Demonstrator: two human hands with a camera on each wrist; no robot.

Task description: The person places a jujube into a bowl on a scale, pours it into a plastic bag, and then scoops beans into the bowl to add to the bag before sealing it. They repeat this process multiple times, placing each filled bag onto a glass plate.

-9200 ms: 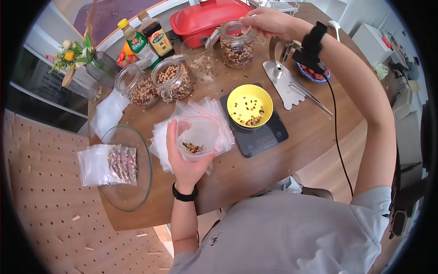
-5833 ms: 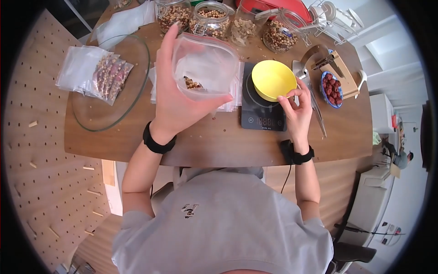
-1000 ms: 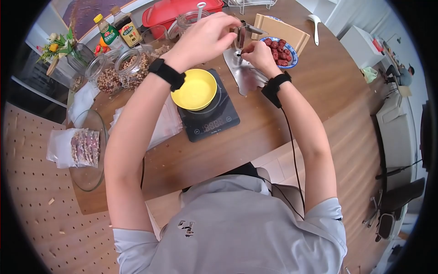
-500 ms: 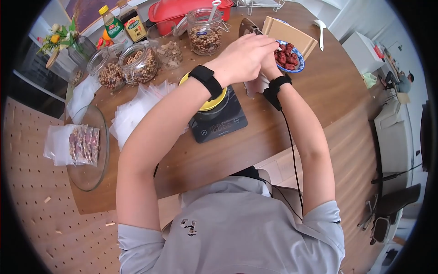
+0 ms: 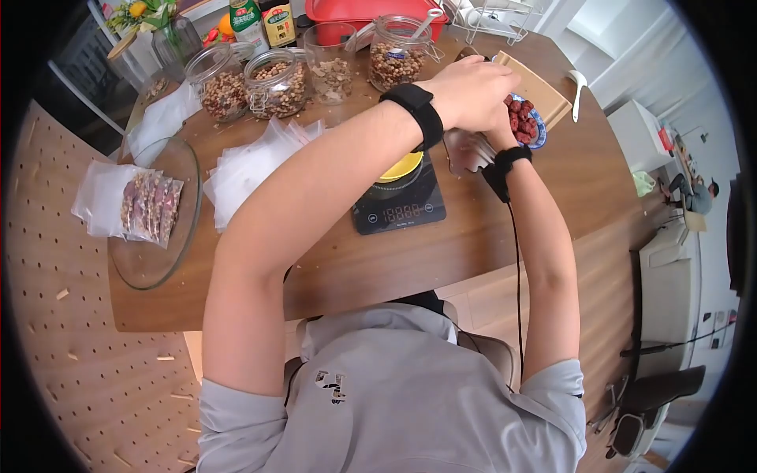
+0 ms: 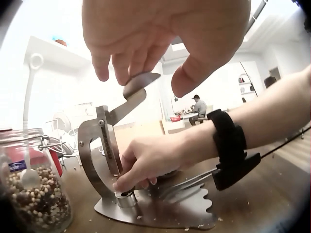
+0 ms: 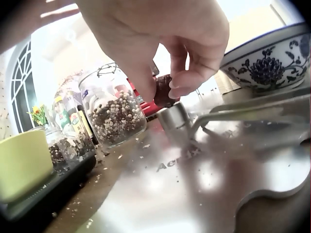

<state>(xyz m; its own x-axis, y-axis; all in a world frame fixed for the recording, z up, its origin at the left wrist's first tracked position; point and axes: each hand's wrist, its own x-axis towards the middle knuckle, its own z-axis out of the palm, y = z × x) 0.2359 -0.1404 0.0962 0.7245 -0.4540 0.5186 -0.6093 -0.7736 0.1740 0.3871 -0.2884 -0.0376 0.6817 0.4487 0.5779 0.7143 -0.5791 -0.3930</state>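
A dark red date [image 7: 164, 91] is pinched between thumb and fingers of my right hand [image 7: 170, 34], right at the top of the small metal cup [image 7: 174, 118]. The cup stands on the steel base of a lever tool [image 6: 108, 141]. Over the tool's raised lever [image 6: 136, 94] hangs my left hand [image 6: 160, 29], its fingers loosely bent and not closed; whether they touch the lever I cannot tell. In the head view my left hand [image 5: 473, 91] covers most of the tool. Dates [image 5: 522, 118] fill a blue-and-white bowl [image 5: 542, 132] beside my right hand [image 5: 501, 134].
Left of the tool, a yellow bowl [image 5: 404, 167] sits on a black scale [image 5: 398, 211]. Empty bags [image 5: 248, 169] lie further left, near a glass plate [image 5: 189, 225] with filled bags [image 5: 150, 206]. Several glass jars [image 5: 276, 91] line the back. Metal tongs [image 7: 233, 114] lie beside the cup.
Since the oldest frames, my left hand has let go of the bag and my right hand of the yellow bowl. Over the last second my left hand has moved right, over the tool.
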